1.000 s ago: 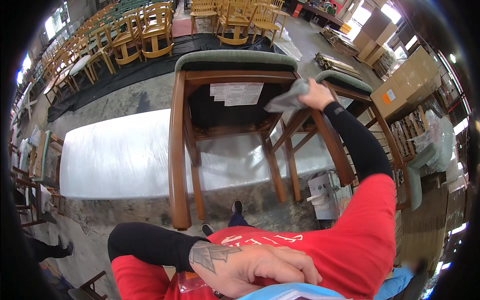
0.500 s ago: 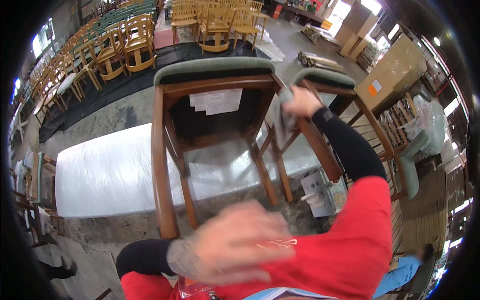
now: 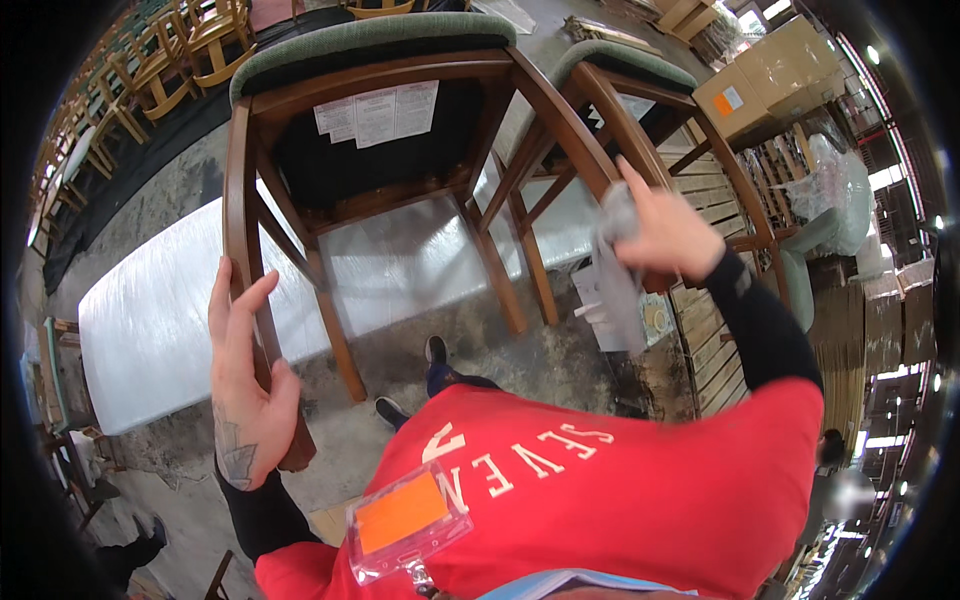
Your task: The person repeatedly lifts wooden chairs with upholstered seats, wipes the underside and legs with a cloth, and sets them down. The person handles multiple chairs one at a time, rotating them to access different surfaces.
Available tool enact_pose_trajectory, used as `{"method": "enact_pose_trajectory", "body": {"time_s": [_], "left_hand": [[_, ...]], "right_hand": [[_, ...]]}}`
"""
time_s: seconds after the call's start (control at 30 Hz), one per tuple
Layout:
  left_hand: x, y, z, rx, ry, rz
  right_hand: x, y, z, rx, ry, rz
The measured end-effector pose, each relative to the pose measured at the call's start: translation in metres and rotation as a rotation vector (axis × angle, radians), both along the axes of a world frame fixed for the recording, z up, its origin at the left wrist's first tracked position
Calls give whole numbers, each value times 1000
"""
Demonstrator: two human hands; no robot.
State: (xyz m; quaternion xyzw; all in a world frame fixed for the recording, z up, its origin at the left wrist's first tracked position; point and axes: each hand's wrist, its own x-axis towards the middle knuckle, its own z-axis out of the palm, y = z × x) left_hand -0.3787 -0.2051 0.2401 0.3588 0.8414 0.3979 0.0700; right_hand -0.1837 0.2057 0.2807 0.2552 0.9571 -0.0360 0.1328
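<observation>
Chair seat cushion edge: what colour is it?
Green, on the chair seat cushion, clearest in the head view.

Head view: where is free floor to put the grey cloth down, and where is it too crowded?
Bare concrete lies below the near chair, between its front leg and the person's shoes, beside the clear plastic sheet. Right of the right hand holding the grey cloth, wooden pallets crowd everything. The left hand touches the near leg.

The chair (image 3: 380,170) has a brown wooden frame, a green cushion and a white paper label underneath. The rag (image 3: 618,285) is grey. The shirt (image 3: 620,500) is red with white letters; the badge (image 3: 405,515) is orange.
</observation>
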Motion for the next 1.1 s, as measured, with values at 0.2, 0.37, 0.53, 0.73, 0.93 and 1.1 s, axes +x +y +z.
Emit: {"method": "enact_pose_trajectory", "body": {"time_s": [0.2,0.37,0.53,0.73,0.93,1.1], "left_hand": [[1,17,2,110,-15,-62],[-6,0,-7,137,9,47],[-32,0,-10,280,164,32],[-81,41,54,495,-318,-172],[-175,30,19,-23,95,284],[14,-33,-17,271,-173,216]], "right_hand": [[-164,108,-30,353,312,8],[-139,54,-50,611,114,367],[-115,-36,44,42,394,331],[-248,-151,14,152,993,930],[-331,-175,-64,-359,998,548],[-218,-300,-151,-872,1687,636]]}}
